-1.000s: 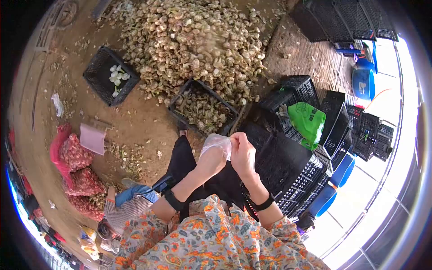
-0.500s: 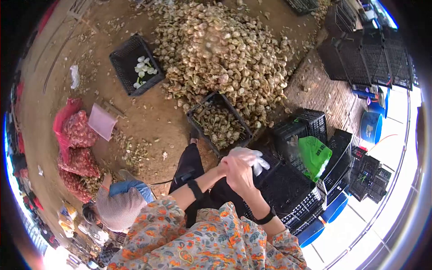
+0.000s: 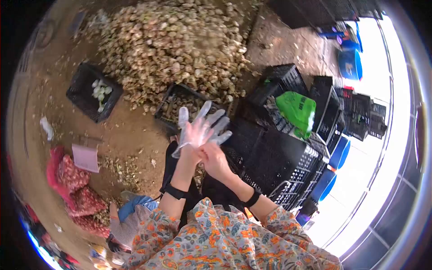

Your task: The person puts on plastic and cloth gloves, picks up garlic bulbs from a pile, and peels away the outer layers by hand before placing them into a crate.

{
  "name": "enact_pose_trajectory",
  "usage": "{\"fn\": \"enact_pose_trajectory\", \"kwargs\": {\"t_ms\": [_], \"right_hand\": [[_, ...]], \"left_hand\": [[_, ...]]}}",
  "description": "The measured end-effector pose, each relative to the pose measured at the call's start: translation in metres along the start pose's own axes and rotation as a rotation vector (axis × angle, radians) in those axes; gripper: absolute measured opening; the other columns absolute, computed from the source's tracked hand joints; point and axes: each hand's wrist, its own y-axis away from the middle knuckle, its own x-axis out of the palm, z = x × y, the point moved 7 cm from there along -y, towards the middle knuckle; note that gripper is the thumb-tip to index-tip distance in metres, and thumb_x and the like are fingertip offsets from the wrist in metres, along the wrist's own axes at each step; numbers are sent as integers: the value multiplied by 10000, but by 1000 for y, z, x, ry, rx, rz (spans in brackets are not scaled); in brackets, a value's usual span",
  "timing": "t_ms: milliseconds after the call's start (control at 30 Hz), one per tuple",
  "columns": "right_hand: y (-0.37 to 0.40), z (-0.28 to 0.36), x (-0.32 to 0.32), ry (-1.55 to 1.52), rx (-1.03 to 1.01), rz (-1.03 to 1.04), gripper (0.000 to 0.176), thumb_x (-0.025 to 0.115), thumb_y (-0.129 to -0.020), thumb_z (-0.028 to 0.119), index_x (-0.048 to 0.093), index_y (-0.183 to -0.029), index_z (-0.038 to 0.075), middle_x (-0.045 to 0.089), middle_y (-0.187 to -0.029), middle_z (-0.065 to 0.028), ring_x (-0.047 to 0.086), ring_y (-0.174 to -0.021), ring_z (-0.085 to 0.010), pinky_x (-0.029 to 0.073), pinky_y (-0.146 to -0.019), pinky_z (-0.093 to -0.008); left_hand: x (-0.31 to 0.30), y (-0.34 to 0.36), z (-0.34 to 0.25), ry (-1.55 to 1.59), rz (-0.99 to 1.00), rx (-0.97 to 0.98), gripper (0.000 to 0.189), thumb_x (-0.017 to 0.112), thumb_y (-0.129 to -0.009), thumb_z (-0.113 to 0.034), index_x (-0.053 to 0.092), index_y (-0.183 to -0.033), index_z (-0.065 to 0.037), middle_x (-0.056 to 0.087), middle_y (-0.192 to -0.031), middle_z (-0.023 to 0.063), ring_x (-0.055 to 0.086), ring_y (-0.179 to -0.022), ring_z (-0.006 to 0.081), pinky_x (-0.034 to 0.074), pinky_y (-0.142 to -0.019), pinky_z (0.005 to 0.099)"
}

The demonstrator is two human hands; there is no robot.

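My left hand (image 3: 198, 131) is raised with its fingers spread inside a thin clear plastic glove (image 3: 208, 118). My right hand (image 3: 215, 161) sits just below it and pinches the glove's cuff at the left wrist. Both wrists wear black bands, and my sleeves are floral. Behind the hands, on the dirt floor, stands a black crate of garlic (image 3: 174, 104) at the foot of a big heap of garlic bulbs (image 3: 171, 40).
Upturned black crates (image 3: 279, 157) are stacked at my right, with a green bag (image 3: 294, 110) on them. A black crate with white peeled garlic (image 3: 92, 92) stands left. Red mesh sacks (image 3: 67, 180) and a crouching person (image 3: 130, 216) are lower left. Blue tubs (image 3: 348, 63) stand far right.
The glove was bunched between both hands; now my left hand is inside it with fingers spread, and my right hand has dropped to the cuff. The view has also swung.
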Motion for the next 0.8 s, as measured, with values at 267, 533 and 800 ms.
{"fn": "enact_pose_trajectory", "kwargs": {"t_ms": [267, 533, 800], "right_hand": [[31, -31, -10, -346, 193, 289, 75, 526, -854, 81, 527, -856, 6, 565, -716, -132, 565, -656, -268, 446, -618, -340], [15, -54, -71, 65, -40, 398, 148, 567, -722, 6, 554, -866, 41, 590, -826, -107, 601, -772, -275, 477, -644, -326], [-21, -51, -328, 484, 134, 282, 167, 566, -705, 135, 630, -841, 63, 607, -707, -121, 626, -657, -296, 503, -557, -368]], "left_hand": [[-28, -31, 46, -281, -233, -116, 928, 326, -794, -735, 61, -1449, -133, 7, -1502, 125, 90, -1361, 377, 143, -1064, 568], [-65, -96, 111, -755, -390, -103, 807, 301, -862, -656, 69, -1451, -157, 52, -1510, 95, 113, -1371, 325, 50, -1095, 466], [-77, -188, 190, -1112, -441, -291, 864, 435, -850, -605, 5, -1445, -150, 489, -1248, 170, 556, -1002, 232, 489, -757, 338]]}}
